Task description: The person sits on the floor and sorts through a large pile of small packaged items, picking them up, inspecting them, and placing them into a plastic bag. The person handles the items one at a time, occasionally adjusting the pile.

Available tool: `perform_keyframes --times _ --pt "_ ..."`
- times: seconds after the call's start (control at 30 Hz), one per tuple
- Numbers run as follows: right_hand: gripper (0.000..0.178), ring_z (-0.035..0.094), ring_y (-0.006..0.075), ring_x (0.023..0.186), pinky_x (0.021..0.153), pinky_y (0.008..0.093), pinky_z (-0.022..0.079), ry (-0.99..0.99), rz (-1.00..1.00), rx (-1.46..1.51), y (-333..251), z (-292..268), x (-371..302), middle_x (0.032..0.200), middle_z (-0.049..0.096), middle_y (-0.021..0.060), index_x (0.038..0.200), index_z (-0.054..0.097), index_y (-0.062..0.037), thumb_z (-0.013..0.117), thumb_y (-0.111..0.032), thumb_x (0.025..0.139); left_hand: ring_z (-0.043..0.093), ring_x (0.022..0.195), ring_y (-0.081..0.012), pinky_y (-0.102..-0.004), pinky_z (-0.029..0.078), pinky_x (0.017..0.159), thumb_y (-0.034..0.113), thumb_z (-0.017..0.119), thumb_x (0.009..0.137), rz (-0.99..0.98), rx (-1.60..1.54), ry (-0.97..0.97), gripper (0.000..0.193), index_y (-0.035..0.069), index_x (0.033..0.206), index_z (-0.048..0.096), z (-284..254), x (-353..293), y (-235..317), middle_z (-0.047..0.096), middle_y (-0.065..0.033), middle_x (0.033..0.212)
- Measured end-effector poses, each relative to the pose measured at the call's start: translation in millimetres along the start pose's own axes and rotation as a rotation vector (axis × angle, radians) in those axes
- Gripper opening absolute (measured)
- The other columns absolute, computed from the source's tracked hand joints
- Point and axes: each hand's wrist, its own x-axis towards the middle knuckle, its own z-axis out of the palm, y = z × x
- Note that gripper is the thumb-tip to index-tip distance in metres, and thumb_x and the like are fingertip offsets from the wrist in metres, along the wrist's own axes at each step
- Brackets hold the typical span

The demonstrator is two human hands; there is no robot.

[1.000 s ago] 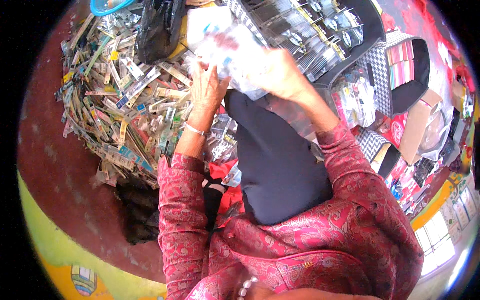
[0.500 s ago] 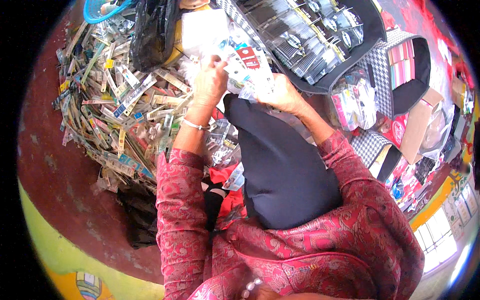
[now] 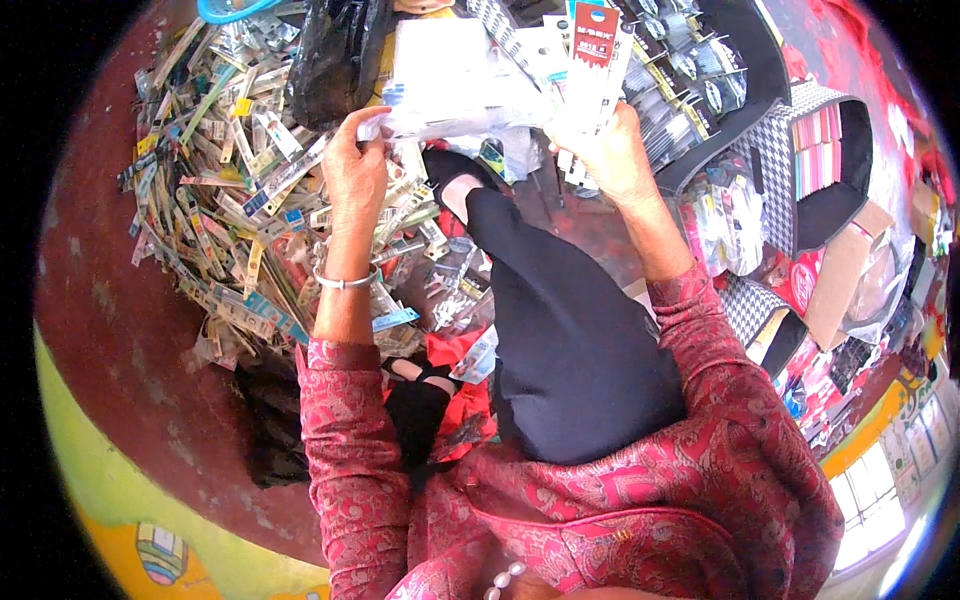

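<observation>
A crumpled strip of clear plastic wrap stretches between my hands. My left hand pinches its left end between thumb and fingers. In my right hand are several upright white card packages, one with a red printed panel. The wrap's right end reaches the fingers of that hand, but whether they grip it too I cannot make out. Behind the wrap is a plain white sheet or box top. My dark-trousered leg lies below the hands.
Slim packaged pieces form a large heap on the left, beside a black plastic bag. At upper right stands a dark bin of clear packets. Houndstooth boxes, one holding coloured cards, and a bagged bundle stand right.
My hands have moved apart, left hand leftward and right hand rightward, pulling the clear wrap out between them. The card packages have risen upright in my right hand.
</observation>
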Motion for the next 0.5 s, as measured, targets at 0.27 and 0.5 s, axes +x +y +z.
perform_keyframes --times 0.27,0.5 --pt "0.016 0.058 0.0106 0.058 0.055 0.0251 0.046 0.224 -0.207 -0.24 -34.2 -1.1 -1.5 0.066 0.061 0.005 0.078 0.059 0.0011 0.063 -0.012 0.068 0.047 0.053 -0.0073 -0.0197 0.036 0.048 0.017 0.059 0.075 -0.245 -0.34 -0.081 0.016 0.004 0.085 0.058 -3.5 5.5 5.6 0.051 0.0002 0.062" --pt "0.011 0.053 0.006 0.055 0.048 0.0215 0.043 0.008 -0.461 0.55 -76.4 74.6 45.0 0.064 0.058 0.0 0.073 0.06 -0.0033 0.068 -0.009 0.069 0.045 0.048 -0.0075 -0.0204 0.035 0.041 0.023 0.063 0.074 -0.244 -0.274 -0.076 0.026 0.008 0.063 0.046 6.5 3.8 -3.1 0.046 0.0008 0.056"
